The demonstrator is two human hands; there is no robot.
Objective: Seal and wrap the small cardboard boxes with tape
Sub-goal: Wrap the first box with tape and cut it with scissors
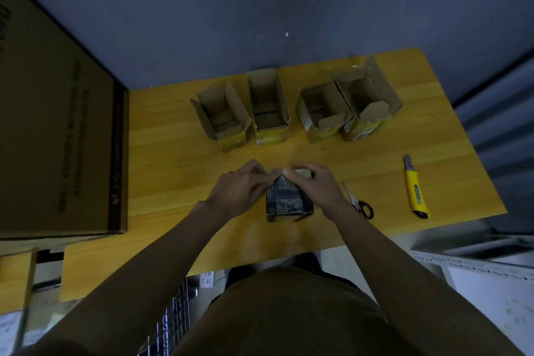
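Observation:
A small box with a dark, glossy, tape-covered side stands on the wooden table in front of me. My left hand and my right hand both grip its far top edge, fingers curled over it and thumbs meeting in the middle. Several open small cardboard boxes stand in a row behind: two at centre left and two touching at the right. No tape roll is visible.
Black-handled scissors lie just right of my right hand. A yellow utility knife lies further right near the table's edge. A large cardboard carton stands along the left side. A wall is behind the table.

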